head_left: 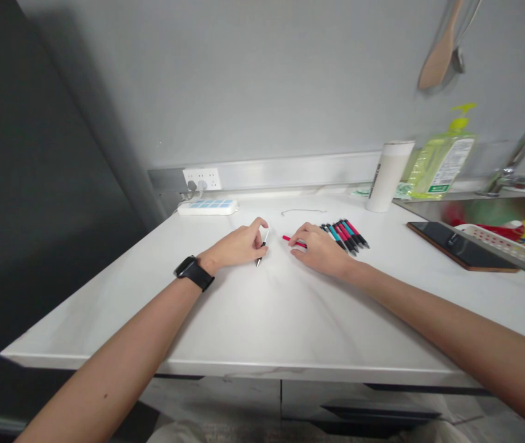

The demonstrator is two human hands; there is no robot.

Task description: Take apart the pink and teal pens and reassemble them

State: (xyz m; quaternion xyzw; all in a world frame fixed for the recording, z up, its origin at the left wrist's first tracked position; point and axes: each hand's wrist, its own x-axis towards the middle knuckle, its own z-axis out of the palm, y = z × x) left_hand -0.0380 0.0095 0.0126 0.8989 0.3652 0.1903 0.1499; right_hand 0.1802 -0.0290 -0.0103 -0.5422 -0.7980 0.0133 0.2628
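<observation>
My left hand point(243, 245), with a black watch on its wrist, is closed around a slim pen piece point(259, 261) with a black grip and a silver tip. A thin white length shows between the index finger and thumb above the grip. Across a small gap, my right hand point(318, 248) pinches a red pen barrel point(286, 237) that points left, its other end partly covered by the fingers. Just beyond the right hand lies a row of several pens point(349, 235) in red, teal and black, tips toward me, some hidden by the hand.
A thin wire-like strand point(303, 211) lies farther back. A power strip point(208, 207) is at back left. On the right stand a white cup point(389, 177) and a yellow-green soap bottle point(444, 161); a dark tablet-like slab point(460, 245) lies beside the sink.
</observation>
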